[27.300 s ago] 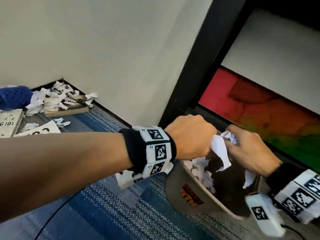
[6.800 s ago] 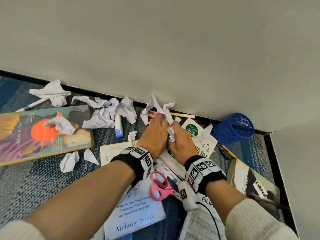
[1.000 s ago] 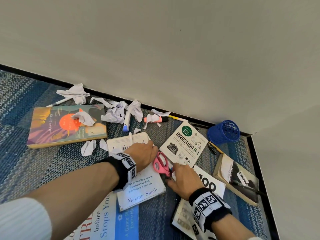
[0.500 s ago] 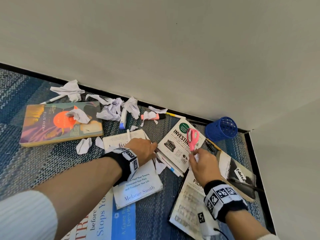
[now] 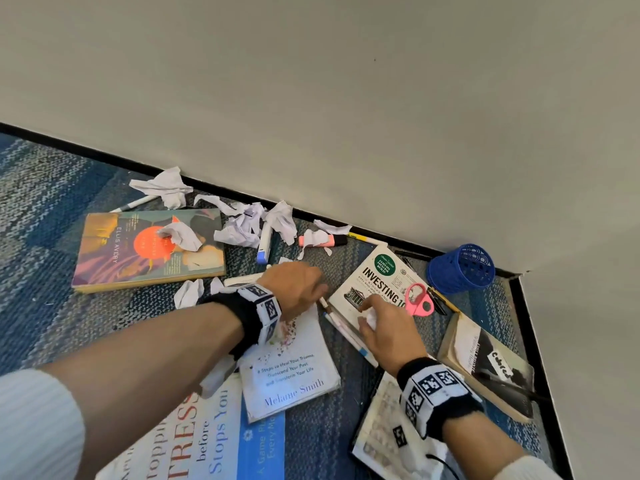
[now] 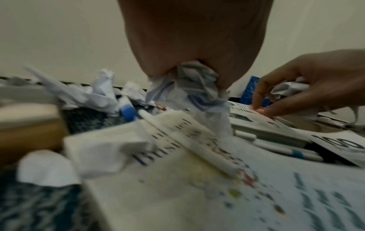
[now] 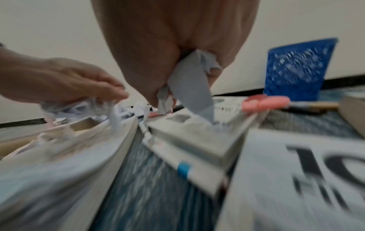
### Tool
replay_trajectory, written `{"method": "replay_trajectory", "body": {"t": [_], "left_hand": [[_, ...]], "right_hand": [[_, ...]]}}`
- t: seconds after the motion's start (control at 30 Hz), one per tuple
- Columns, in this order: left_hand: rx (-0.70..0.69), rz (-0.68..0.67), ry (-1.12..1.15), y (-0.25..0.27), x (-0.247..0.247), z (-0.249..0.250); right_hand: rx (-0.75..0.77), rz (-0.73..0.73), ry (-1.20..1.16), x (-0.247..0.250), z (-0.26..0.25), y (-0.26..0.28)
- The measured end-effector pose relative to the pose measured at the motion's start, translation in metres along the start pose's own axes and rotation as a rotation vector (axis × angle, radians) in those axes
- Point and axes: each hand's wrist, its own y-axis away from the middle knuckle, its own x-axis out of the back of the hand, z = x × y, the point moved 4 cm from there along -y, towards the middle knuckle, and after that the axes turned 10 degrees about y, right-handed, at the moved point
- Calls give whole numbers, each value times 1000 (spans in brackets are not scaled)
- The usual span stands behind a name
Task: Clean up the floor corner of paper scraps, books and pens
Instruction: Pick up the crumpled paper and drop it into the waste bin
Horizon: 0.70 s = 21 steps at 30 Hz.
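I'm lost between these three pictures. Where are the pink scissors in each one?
Head: pink scissors lie right of centre on the Investing book.
Left wrist: not visible.
Right wrist: a pink blur at right.
Shared landmark: the blue mesh cup beyond.

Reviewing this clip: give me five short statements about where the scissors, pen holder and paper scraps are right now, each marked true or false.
1. The pink scissors lie on the Investing 101 book. True.
2. The blue pen holder stands upright. False: it lies on its side by the wall.
3. The left hand holds crumpled paper. True.
4. The right hand is empty. False: it grips a paper scrap.
5. A crumpled scrap rests on the Ellis Avery book. True.
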Motion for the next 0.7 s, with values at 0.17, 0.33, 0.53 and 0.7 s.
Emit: {"method": "replay_trajectory", "body": {"t": [0.17, 0.33, 0.53, 0.7], "left_hand": [[126, 76, -149, 9, 52, -36], [197, 163, -193, 11, 99, -64], [260, 290, -223, -13, 99, -89], [126, 163, -456, -52, 71, -82]], "right_hand": [[-83, 61, -108, 25, -8, -49], [127, -185, 117, 16, -52, -106], [331, -88, 407, 3, -96, -161], [352, -8, 370, -16, -93, -167]]}}
